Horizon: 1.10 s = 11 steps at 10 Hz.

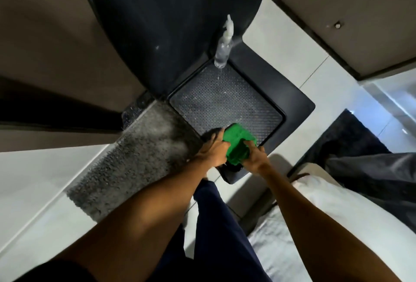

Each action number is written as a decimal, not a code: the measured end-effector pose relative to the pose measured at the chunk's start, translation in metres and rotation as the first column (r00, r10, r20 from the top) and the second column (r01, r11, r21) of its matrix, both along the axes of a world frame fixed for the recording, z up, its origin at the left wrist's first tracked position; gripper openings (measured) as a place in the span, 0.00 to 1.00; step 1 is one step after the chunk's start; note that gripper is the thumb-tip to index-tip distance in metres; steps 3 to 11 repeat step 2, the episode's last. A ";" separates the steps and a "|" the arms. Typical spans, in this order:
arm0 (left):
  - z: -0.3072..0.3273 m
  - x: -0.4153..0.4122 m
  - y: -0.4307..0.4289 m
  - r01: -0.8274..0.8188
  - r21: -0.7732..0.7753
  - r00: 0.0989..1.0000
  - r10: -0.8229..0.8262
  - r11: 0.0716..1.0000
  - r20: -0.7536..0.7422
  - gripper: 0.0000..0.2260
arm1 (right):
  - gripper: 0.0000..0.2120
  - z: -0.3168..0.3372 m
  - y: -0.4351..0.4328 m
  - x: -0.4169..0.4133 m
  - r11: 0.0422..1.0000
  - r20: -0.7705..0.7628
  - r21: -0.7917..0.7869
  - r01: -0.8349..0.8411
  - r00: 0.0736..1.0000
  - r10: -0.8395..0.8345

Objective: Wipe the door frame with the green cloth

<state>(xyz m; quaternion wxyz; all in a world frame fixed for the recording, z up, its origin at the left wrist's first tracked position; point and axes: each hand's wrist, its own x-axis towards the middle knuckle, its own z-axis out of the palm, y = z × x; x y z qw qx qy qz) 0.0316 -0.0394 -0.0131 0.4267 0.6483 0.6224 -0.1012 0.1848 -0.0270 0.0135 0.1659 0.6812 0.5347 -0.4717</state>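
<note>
The green cloth (237,144) is bunched low down over the near corner of a black floor mat (299,106). My left hand (213,150) grips its left side and my right hand (255,157) grips its right side. Both arms reach down and forward from the bottom of the view. The dark door frame (313,31) runs along the edge of the brown door at the upper right, well away from the cloth. Part of the cloth is hidden under my fingers.
A clear spray bottle (224,45) stands at the mat's far corner, beside a large dark curved panel (168,22). A grey shaggy rug (135,157) lies to the left. A white bed edge (337,225) is at lower right. My dark-trousered leg (213,225) is below.
</note>
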 end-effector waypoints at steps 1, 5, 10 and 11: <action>0.008 -0.006 -0.005 0.120 0.063 0.988 -0.112 0.991 -0.110 0.23 | 0.34 0.007 0.001 -0.003 0.959 0.243 -0.086 -0.269 0.928 0.282; 0.020 -0.025 -0.012 0.071 0.090 0.991 -0.060 0.993 -0.122 0.23 | 0.30 0.023 0.004 -0.019 0.896 0.392 0.006 -0.444 0.825 0.406; 0.020 -0.025 -0.012 0.071 0.090 0.991 -0.060 0.993 -0.122 0.23 | 0.30 0.023 0.004 -0.019 0.896 0.392 0.006 -0.444 0.825 0.406; 0.020 -0.025 -0.012 0.071 0.090 0.991 -0.060 0.993 -0.122 0.23 | 0.30 0.023 0.004 -0.019 0.896 0.392 0.006 -0.444 0.825 0.406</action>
